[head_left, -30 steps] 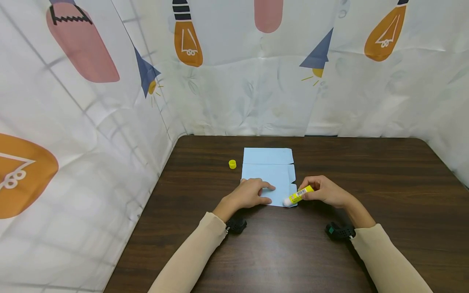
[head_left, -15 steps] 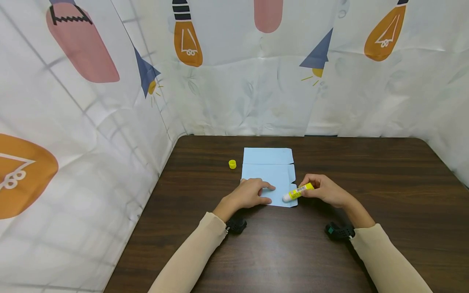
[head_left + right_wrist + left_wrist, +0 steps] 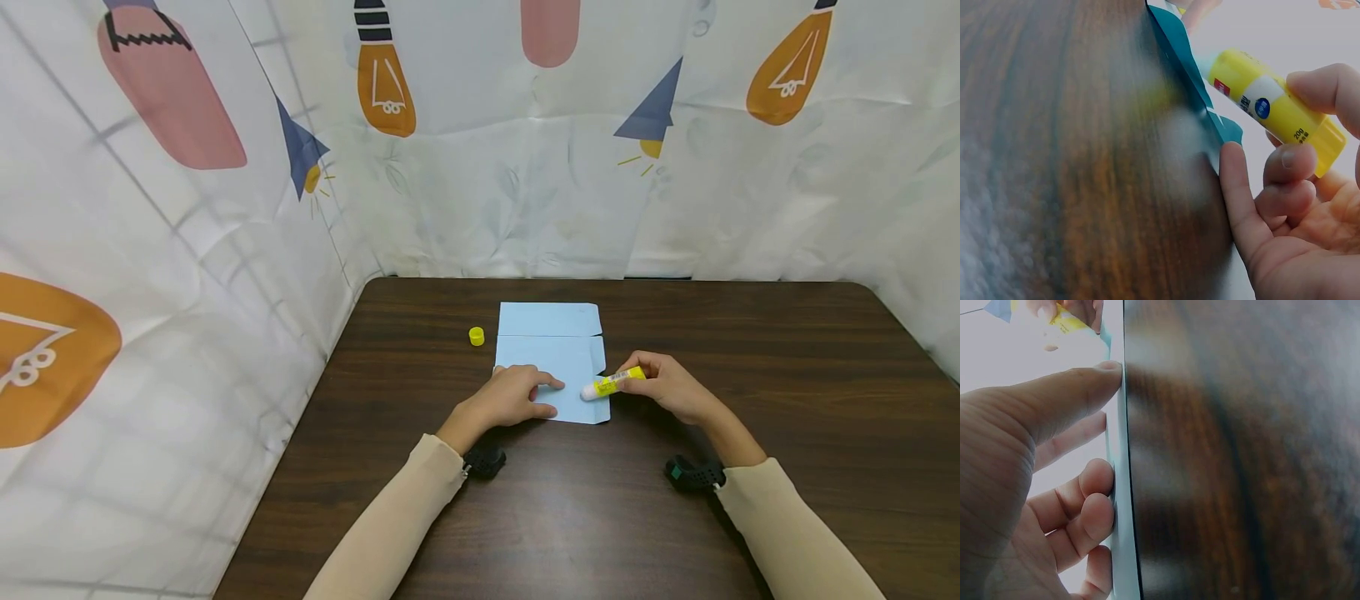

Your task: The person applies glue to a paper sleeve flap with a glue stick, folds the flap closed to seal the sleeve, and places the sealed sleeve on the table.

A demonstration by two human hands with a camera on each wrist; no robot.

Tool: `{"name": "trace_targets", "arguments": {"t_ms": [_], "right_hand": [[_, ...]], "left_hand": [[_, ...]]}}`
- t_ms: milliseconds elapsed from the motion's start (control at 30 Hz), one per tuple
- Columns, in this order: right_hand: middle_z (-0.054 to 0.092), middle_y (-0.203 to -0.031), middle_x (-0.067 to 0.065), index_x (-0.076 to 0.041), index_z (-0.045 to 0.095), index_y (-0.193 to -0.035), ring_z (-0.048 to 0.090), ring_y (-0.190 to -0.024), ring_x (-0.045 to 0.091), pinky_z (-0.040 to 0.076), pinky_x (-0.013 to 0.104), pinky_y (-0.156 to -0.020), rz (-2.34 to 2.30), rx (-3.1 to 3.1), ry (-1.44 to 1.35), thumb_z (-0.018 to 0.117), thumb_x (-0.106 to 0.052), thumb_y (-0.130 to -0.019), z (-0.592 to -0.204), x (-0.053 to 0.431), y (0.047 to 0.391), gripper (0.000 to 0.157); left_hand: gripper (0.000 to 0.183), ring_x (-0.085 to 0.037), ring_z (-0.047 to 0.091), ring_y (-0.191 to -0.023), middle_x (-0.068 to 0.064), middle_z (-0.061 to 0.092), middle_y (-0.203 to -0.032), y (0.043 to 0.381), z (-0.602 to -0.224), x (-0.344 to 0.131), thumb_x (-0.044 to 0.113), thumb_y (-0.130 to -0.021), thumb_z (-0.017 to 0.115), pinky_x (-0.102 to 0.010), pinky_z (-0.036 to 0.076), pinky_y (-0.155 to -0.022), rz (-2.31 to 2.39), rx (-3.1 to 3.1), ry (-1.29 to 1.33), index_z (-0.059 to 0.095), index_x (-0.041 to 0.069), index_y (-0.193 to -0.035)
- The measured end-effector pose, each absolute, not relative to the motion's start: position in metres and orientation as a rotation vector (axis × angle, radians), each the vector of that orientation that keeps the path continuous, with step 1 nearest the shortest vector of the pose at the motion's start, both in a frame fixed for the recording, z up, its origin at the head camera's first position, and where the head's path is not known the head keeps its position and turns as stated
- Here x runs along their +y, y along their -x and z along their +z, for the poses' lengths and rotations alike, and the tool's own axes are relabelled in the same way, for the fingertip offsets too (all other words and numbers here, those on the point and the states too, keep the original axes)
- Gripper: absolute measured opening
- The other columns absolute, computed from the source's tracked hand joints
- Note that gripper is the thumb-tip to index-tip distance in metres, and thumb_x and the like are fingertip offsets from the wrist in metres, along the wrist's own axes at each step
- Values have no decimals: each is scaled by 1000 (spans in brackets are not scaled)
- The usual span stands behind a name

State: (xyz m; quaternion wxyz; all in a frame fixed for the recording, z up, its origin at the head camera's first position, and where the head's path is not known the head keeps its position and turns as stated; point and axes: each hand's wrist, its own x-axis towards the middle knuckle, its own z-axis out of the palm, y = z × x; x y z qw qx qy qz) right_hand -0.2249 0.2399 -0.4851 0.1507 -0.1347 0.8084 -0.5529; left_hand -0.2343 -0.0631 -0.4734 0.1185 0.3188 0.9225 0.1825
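Observation:
A light-blue sheet of card (image 3: pixel 551 321) with crease lines and cut tabs along its right side lies flat on the dark wooden table (image 3: pixel 585 517). My left hand (image 3: pixel 513 396) rests on its lower left part, thumb and fingertips pressing it down. From the right, my right hand (image 3: pixel 667 387) pinches a yellow glue stick (image 3: pixel 1272 103) between thumb and fingers. The stick is tilted, its white end at the card near the lower right tab. In the right wrist view, a teal tab edge (image 3: pixel 1182 50) lifts slightly from the table, and one finger touches the table beside it.
A small yellow cap (image 3: pixel 476 336) stands on the table left of the card. White printed cloth (image 3: pixel 517 192) hangs behind and at the left of the table. Black straps sit on both wrists.
My right hand and the glue stick have moved a little away from the body along the card's right side, and the stick lies flatter. The left hand and card stay in place.

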Motion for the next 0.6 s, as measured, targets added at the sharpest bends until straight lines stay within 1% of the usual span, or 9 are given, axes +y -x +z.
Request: {"name": "trace_targets", "arguments": {"t_ms": [167, 367, 600], "right_hand": [[63, -114, 21, 7, 62, -110, 58, -96, 23, 52, 27, -80, -1600, 2326, 343, 70, -15, -96, -485, 240, 225, 27], [59, -123, 25, 9, 59, -115, 63, -104, 22, 56, 24, -89, -1643, 2297, 315, 67, -13, -98, -485, 240, 225, 29], [55, -126, 28, 13, 57, -117, 66, -106, 19, 58, 27, -92, -1702, 2251, 296, 66, -11, -99, -485, 239, 225, 31]], "left_hand": [[44, -7, 47, -67, 6, 52, -71, 235, -474, -62, 40, -94, 74, -34, 33, -77, 530, 2701, -927, 67, 31, -136], [44, -7, 48, -67, 7, 53, -71, 235, -474, -62, 40, -94, 74, -34, 33, -76, 532, 2698, -926, 67, 31, -136], [44, -7, 48, -67, 7, 52, -69, 236, -474, -62, 40, -94, 74, -35, 33, -77, 526, 2696, -929, 67, 31, -136]]}}
